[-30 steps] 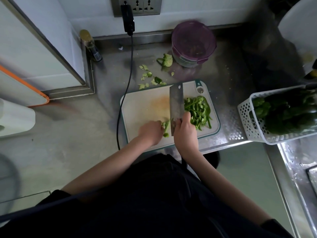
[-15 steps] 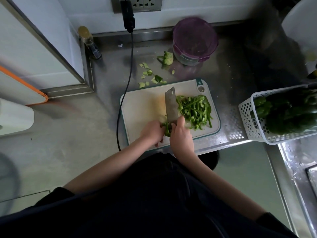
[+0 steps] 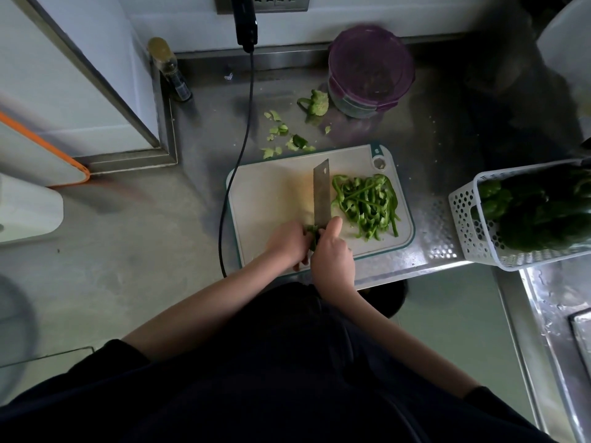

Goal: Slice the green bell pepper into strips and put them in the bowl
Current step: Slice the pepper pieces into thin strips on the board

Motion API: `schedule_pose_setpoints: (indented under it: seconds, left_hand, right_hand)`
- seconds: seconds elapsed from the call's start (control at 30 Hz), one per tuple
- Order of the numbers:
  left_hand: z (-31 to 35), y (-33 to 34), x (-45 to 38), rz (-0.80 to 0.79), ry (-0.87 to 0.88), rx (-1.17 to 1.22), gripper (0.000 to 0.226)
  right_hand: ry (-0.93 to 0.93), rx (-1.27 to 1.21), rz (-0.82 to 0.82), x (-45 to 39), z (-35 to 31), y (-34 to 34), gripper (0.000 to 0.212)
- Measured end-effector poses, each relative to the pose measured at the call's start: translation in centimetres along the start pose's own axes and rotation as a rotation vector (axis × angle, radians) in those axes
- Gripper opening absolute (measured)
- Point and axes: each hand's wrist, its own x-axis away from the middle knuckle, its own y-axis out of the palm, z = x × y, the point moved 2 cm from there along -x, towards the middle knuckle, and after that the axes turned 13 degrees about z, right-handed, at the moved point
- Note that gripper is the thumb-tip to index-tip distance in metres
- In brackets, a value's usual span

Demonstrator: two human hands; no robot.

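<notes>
Dim, cool light; glare on the steel counter [image 3: 428,251] at right, wide-angle bending at edges, dark foreground

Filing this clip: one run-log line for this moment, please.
phase: slicing | right hand: grips cleaver | left hand: holds pepper piece | strips: on board

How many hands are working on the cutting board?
2: the left hand holds a pepper piece down; the right hand grips the cleaver beside it.

You face steel counter [image 3: 399,123] against white wall [image 3: 351,14]; wall socket [image 3: 275,3] above, grey floor [image 3: 112,251] left, dim light
</notes>
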Motion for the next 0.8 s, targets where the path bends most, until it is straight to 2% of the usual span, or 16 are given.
schedule_pose_setpoints:
  seconds: [0.1,0.27,0.43,0.73,0.8]
  left_hand:
    - [0.0,0.0,0.0,-0.002,-0.005,0.019,0.040]
    - [-0.4,-0.1,0.0,-0.009,-0.009,0.048,0.043]
    - [0.0,-0.2,0.1,-0.032,-0.024,0.055,0.034]
    - [-0.5,0.4,0.2,-0.045,-0.083,0.136,0.033]
    - [-0.5,0.4,0.3,-0.042,-0.100,0.185,0.035]
  right_hand:
    - [0.032,-0.019,0.011,-0.3,-0.2,0.1,0.010]
    - [0.034,0.049,-0.030,-1.5,-0.5,0.2,0.026]
    - [-0.142,0.205,-0.111,-2.3,-1.1,0.5,0.034]
    - [-0.190,0.190,-0.121,-5.7,1.3,-1.8,0.015]
    - [-0.141,0.115,-0.085,-5.8,2.0,-2.8,0.012]
